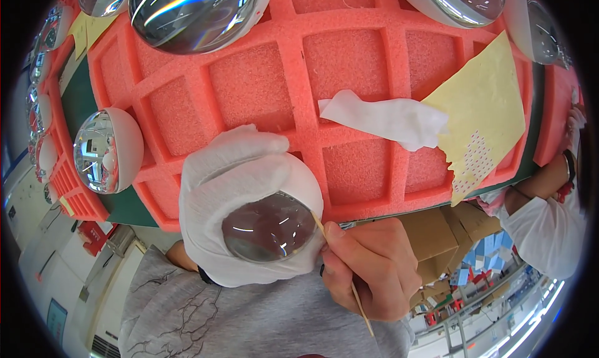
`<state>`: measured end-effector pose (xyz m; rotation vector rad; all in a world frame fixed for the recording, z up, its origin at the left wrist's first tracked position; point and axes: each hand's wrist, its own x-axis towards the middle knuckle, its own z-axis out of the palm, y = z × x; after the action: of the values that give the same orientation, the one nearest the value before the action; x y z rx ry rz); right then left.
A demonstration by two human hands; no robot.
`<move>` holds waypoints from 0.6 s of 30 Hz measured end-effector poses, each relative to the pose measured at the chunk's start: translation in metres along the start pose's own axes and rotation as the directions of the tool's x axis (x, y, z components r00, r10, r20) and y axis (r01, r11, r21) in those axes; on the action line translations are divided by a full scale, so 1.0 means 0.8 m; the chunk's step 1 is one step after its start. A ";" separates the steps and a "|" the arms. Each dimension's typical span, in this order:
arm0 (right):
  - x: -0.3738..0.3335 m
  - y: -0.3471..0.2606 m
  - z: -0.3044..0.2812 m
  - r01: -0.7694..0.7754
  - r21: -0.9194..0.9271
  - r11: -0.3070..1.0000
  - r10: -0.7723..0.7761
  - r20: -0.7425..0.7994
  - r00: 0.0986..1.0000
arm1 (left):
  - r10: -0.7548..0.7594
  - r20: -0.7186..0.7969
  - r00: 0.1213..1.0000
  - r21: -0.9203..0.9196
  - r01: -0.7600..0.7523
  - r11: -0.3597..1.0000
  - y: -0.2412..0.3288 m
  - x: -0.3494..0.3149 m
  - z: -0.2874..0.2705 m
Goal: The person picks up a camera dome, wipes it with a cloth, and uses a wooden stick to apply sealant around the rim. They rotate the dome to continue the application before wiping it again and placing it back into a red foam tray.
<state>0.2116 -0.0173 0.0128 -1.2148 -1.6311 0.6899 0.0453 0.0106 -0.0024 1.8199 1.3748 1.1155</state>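
My left hand (209, 196), in a white glove, wraps round a half-ball with a dark, glossy clear face (268, 227) and a white shell. The face is turned up and toward me. Bare, my right hand (380, 267) pinches a thin wooden stick (362, 311) between thumb and fingers. The stick's upper tip meets the right rim of the clear face, where it borders the white. Both hands are at the near edge of a red foam tray (293, 64) with square pockets.
A crumpled white wipe (380, 117) and a torn yellow sheet (486, 102) lie across the tray. Similar shiny domes rest at left (97, 151), far left (193, 21) and far right (465, 2). Cardboard boxes (430, 233) stand at right, near another person's arm (540, 186).
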 end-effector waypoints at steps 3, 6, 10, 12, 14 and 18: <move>-0.001 0.000 0.000 -0.010 -0.001 1.000 0.010 -0.001 1.000 | -0.003 0.006 1.000 -0.006 0.003 1.000 0.000 0.001 0.000; -0.003 -0.003 -0.005 -0.022 0.023 0.999 0.022 0.012 1.000 | 0.006 0.014 1.000 -0.045 -0.006 0.999 -0.001 0.001 -0.002; -0.005 -0.011 -0.004 -0.030 -0.028 0.999 0.030 0.005 1.000 | 0.032 0.024 0.999 -0.098 -0.030 0.995 -0.002 0.001 -0.005; -0.005 -0.013 -0.003 -0.030 -0.062 0.998 0.030 -0.002 1.000 | 0.042 0.024 0.999 -0.058 -0.041 0.998 -0.002 0.001 -0.006; -0.005 -0.011 -0.002 -0.025 -0.054 0.998 0.025 -0.005 1.000 | 0.054 0.022 0.998 -0.049 -0.053 0.997 -0.003 0.001 -0.005; -0.001 -0.008 -0.006 -0.032 -0.014 0.999 0.033 0.042 0.999 | 0.045 0.006 0.999 -0.024 -0.045 0.999 -0.001 0.001 -0.002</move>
<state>0.2137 -0.0205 0.0198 -1.2462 -1.6560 0.7301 0.0441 0.0119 -0.0019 1.8445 1.3173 1.1437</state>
